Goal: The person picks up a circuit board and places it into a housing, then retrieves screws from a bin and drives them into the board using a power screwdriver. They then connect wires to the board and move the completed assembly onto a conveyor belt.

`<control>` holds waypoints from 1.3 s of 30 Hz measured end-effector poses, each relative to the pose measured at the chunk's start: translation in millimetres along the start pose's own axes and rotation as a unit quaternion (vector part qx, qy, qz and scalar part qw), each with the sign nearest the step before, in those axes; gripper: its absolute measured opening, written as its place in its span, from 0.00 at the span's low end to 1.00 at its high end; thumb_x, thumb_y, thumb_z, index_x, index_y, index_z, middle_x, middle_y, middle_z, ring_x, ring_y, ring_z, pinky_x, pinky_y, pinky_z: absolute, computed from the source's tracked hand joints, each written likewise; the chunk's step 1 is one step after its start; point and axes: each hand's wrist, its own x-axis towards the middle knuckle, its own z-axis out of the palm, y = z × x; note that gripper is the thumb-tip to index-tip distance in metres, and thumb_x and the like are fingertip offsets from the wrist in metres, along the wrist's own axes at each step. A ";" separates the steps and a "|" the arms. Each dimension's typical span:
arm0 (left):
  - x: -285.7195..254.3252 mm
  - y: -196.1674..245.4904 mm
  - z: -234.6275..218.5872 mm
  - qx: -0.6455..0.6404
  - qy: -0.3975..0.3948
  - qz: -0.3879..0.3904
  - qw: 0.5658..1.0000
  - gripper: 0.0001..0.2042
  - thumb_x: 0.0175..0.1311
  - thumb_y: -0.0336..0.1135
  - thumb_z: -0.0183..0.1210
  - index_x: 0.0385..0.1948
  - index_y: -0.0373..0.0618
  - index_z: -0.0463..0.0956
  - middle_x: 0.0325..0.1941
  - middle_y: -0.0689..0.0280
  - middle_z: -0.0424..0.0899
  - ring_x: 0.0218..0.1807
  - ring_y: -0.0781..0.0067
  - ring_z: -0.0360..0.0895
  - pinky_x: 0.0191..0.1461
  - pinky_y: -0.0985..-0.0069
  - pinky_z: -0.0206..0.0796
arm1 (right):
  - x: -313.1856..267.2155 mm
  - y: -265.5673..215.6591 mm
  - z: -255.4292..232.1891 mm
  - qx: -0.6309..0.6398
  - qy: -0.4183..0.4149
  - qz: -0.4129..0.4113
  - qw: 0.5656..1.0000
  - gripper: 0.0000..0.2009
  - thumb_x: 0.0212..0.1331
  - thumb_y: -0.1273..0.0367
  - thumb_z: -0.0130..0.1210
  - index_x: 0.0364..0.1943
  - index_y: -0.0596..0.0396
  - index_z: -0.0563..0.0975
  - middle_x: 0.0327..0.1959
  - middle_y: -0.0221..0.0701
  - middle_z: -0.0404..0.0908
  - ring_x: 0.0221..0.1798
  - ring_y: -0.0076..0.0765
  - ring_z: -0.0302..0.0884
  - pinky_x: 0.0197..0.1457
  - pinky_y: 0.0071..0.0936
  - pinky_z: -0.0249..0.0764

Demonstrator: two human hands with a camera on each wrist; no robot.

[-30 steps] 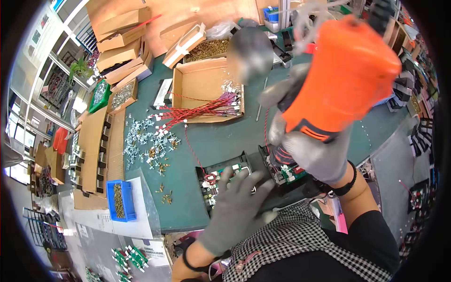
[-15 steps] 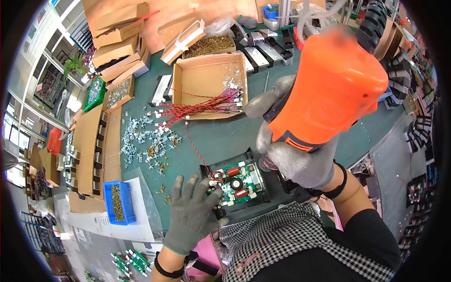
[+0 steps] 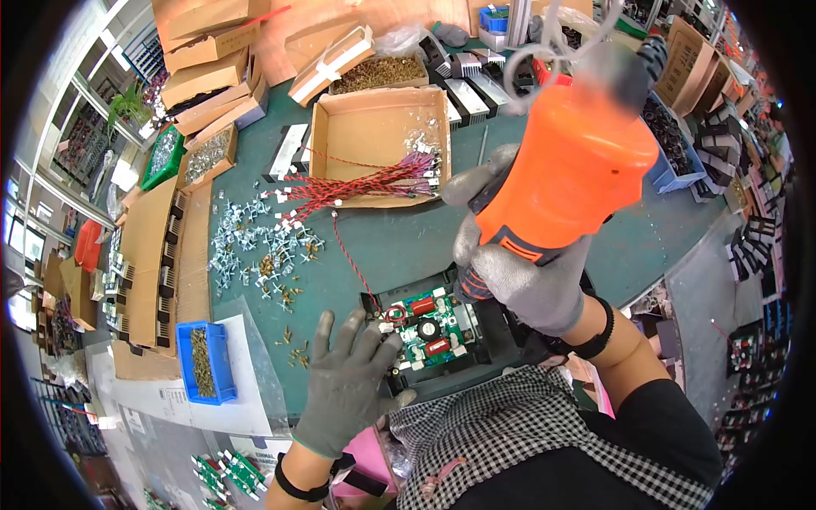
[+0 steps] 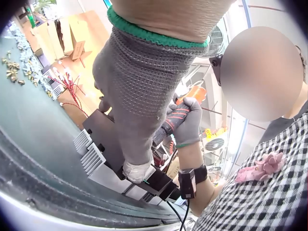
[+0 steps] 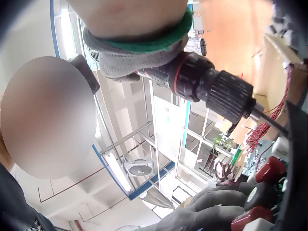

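My gloved left hand [image 3: 348, 382] lies at the left side of a black plastic housing [image 3: 489, 342], its fingers spread and extended over that edge. Its fingertips reach the green circuit board [image 3: 453, 327] inside, and the thumb is near the front edge. My gloved right hand [image 3: 531, 293] grips an orange electric screwdriver [image 3: 565, 174] above the right part of the housing. In the right wrist view, the screwdriver's ribbed black collar [image 5: 230, 96] carries a thin metal bit [image 5: 273, 123] that points down at the black wall. In the head view, tool and hand hide the bit.
A twisted red wire [image 3: 348, 255] runs from the board towards a cardboard box [image 3: 374, 127] with a wire bundle. Pale blue-grey pieces [image 3: 238, 242] and brass screws [image 3: 293, 353] lie scattered to the left. A blue bin [image 3: 221, 361] of screws stands front left; heatsinks [image 3: 467, 100] are behind.
My left hand has moved left off the middle of the board, uncovering it, and then stayed at the housing's edge. The right hand and screwdriver have shifted left.
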 end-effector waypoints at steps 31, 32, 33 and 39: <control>-9.9 4.5 13.9 -0.018 0.056 -0.017 0.998 0.33 0.39 0.60 0.69 0.48 0.53 0.78 0.54 0.61 0.73 0.63 0.54 0.64 0.71 0.47 0.50 | 4.0 12.7 87.0 -0.014 0.026 -0.014 0.999 0.26 0.40 0.73 0.65 0.48 0.55 0.69 0.37 0.31 0.78 0.37 0.29 0.78 0.43 0.27 0.75; -9.7 5.1 12.9 -0.011 0.057 -0.020 0.998 0.32 0.39 0.60 0.69 0.48 0.53 0.78 0.54 0.61 0.73 0.63 0.55 0.64 0.71 0.47 0.50 | 4.6 16.3 86.7 -0.032 0.019 -0.024 0.999 0.26 0.40 0.73 0.65 0.48 0.56 0.69 0.38 0.32 0.78 0.37 0.30 0.78 0.43 0.28 0.75; -8.6 6.3 11.0 -0.005 0.058 -0.023 0.998 0.32 0.39 0.59 0.69 0.48 0.53 0.79 0.54 0.62 0.73 0.63 0.55 0.65 0.72 0.47 0.50 | 5.8 19.6 86.1 -0.050 0.011 -0.035 0.998 0.26 0.40 0.73 0.65 0.48 0.56 0.69 0.38 0.32 0.77 0.37 0.31 0.78 0.43 0.28 0.75; -3.0 3.7 2.8 -0.005 0.044 -0.016 0.999 0.33 0.36 0.58 0.71 0.47 0.53 0.78 0.51 0.64 0.73 0.62 0.59 0.66 0.72 0.47 0.50 | 10.5 21.8 86.2 -0.085 -0.009 -0.030 0.996 0.27 0.41 0.73 0.65 0.50 0.56 0.68 0.39 0.35 0.77 0.38 0.34 0.79 0.45 0.31 0.75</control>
